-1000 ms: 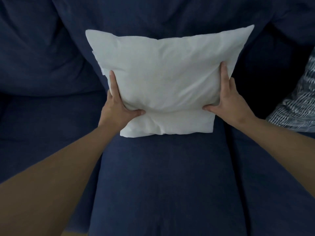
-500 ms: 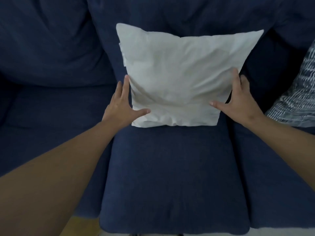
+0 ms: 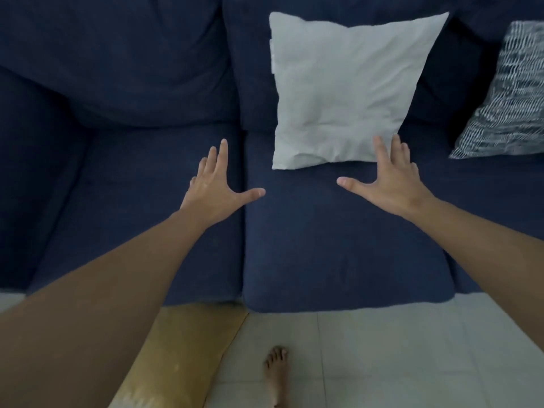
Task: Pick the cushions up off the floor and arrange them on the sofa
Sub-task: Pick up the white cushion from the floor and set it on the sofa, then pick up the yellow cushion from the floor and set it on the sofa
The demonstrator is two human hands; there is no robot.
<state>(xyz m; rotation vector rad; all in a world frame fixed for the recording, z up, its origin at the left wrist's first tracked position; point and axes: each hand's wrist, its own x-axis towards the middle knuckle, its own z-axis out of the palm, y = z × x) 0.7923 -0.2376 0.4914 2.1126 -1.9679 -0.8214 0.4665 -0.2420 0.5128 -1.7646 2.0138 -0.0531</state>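
Observation:
A white cushion (image 3: 344, 89) leans upright against the backrest of the dark blue sofa (image 3: 338, 245), on the middle seat. My left hand (image 3: 217, 184) hovers open over the seat seam, left of and below the cushion, holding nothing. My right hand (image 3: 388, 178) is open too, fingers spread, its fingertips overlapping the cushion's lower right corner in view. A yellow cushion (image 3: 176, 354) lies on the floor below the sofa's front edge, partly hidden by my left forearm. A patterned blue-and-white cushion (image 3: 509, 95) rests on the sofa at the right.
White floor tiles (image 3: 382, 354) run along the sofa's front. A bare foot (image 3: 276, 375) stands on the tiles next to the yellow cushion. The left seat (image 3: 141, 207) has nothing on it.
Both hands have let go of the white cushion and drawn back toward me. The view has pulled back, and the floor and yellow cushion have come into sight.

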